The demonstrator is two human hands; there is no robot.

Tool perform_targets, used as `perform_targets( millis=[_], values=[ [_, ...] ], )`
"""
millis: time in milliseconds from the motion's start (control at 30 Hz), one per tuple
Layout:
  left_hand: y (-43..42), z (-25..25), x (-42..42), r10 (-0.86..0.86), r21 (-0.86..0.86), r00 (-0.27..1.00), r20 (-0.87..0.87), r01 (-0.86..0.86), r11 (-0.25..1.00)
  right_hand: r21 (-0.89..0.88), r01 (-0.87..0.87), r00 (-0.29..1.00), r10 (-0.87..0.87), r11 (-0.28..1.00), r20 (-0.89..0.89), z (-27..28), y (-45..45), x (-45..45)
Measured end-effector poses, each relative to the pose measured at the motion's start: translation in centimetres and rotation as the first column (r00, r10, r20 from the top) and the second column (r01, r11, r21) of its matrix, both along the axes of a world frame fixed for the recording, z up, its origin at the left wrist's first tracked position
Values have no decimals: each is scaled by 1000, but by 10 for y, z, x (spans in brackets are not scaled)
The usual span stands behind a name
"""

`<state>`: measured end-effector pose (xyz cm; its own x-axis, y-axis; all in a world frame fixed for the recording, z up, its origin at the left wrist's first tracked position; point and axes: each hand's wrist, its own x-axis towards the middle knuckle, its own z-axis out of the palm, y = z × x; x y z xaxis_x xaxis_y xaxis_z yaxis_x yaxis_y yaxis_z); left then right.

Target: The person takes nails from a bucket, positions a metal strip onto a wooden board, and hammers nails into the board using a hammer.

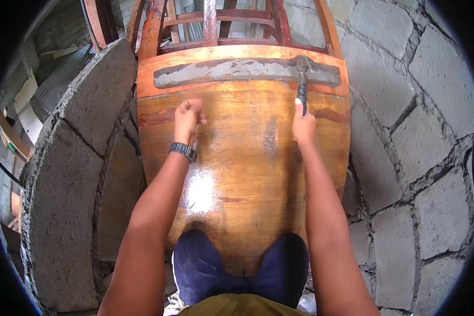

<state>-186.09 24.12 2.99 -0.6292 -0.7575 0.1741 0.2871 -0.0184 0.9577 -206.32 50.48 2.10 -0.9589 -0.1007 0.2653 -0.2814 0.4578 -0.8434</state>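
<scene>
My right hand [304, 124] is wrapped round the dark handle of a hammer [302, 84], thumb laid along the grip. The hammer's head lies over the right part of a grey-smeared strip [221, 72] near the far end of a varnished wooden panel [237, 137]. Above the panel's left half, my left hand [188, 117] is closed with its fingers curled in. Whatever it may hold is too small or hidden to make out. A dark watch [183, 151] is on the left wrist.
Block walls rise close by on the left [63, 210] and right [395, 131]. Beyond the panel stands a reddish wooden frame [210, 23]. Corrugated sheet metal [60, 79] leans at the far left. My knees, in dark trousers [197, 263], meet the panel's near end.
</scene>
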Motion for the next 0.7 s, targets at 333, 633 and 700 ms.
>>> perform_targets(
  millis=[333, 633, 700],
  values=[
    [-22, 26, -43, 479, -791, 877, -44, -323, 519, -69, -29, 996, 23, 997, -85, -6, -1, -3],
    [-24, 44, -57, 466, -915, 883, 56, -141, 377, 28, 5, 1000, -5, 1000, 3, 11, 1, 15],
    [-21, 45, -56, 455, -941, 890, -3, -157, 300, -2, 2, 1000, -2, 1000, 5, 6, 1, 10]
  ],
)
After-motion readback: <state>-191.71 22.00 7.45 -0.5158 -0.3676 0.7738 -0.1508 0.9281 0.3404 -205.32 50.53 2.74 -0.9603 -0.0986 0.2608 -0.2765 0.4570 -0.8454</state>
